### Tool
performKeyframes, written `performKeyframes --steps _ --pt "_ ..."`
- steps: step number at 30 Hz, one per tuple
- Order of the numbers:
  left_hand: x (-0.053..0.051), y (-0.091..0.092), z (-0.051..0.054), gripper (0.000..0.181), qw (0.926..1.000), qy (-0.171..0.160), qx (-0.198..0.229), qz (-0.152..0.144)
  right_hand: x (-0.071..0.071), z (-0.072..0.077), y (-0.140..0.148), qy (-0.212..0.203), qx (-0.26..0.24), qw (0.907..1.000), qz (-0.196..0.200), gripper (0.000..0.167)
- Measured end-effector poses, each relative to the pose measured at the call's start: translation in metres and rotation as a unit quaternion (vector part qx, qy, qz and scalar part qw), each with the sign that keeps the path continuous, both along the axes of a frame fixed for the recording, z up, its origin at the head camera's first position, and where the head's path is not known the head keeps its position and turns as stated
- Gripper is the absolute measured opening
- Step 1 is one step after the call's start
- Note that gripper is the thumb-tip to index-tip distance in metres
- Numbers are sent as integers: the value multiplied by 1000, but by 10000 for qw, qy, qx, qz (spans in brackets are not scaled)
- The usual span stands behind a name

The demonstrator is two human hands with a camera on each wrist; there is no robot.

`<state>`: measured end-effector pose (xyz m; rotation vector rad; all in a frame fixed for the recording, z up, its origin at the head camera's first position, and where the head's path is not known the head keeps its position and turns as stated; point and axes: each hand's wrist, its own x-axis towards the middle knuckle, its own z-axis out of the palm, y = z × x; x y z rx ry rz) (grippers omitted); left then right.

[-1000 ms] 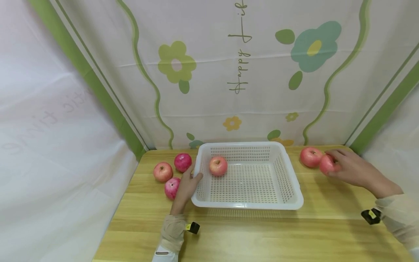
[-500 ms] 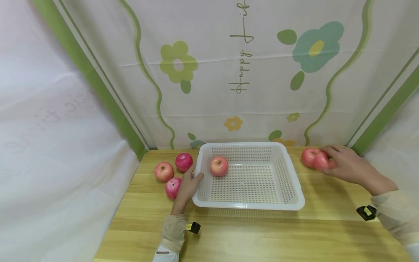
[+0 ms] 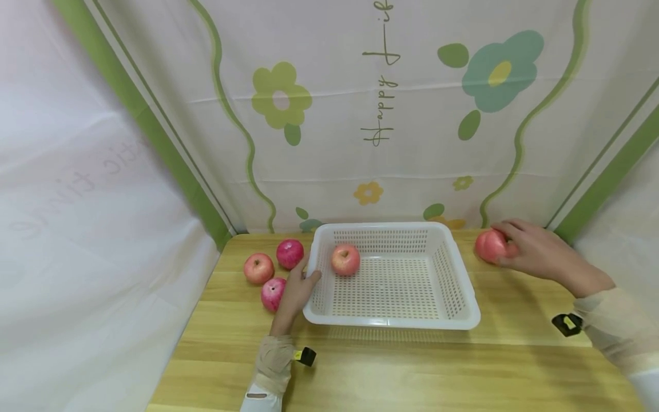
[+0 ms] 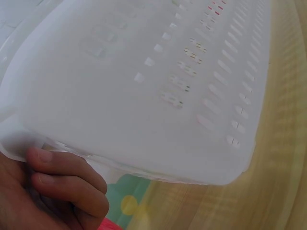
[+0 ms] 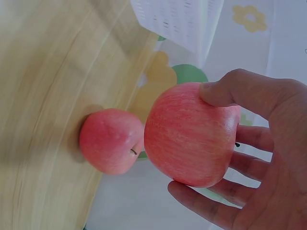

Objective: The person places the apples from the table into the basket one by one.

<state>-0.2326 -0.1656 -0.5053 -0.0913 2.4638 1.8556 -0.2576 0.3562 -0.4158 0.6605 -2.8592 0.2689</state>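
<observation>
Head view has both hands busy at a white plastic basket and some apples on a wood-grain surface. Left hand is on the basket's left side, with its grip closed over the rim; the left wrist view shows the fingers curled under the edge. Right hand is off past the basket's right side, near the back of the surface, and its grip is wrapped round a red apple, thumb on one side and fingers on the other. Just beside that one there's a second apple sitting on the surface, stem showing; they overlap in both views, so I honestly can't tell if they touch. Inside the basket there's one lone apple, over toward the left wall. Left of the basket you've got a little cluster of three: a paler red apple, a dark pink fruit up by the left hand's fingers, and a pink streaky fruit partly hidden by that same hand. Behind it all hangs a white cloth printed with flowers and wavy green lines.
</observation>
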Motion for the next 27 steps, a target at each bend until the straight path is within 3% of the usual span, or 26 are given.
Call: performKeyframes --steps 11,19,27 --pt "0 0 1 68 10000 -42 -27 -17 1 6 -13 53 140 9999 -73 70" --pt "1 1 2 67 10000 -9 -78 -9 -3 7 -22 -55 -189 9996 186 69" --pt "1 1 3 67 10000 42 -45 -51 -5 12 -32 -216 -163 9995 189 72"
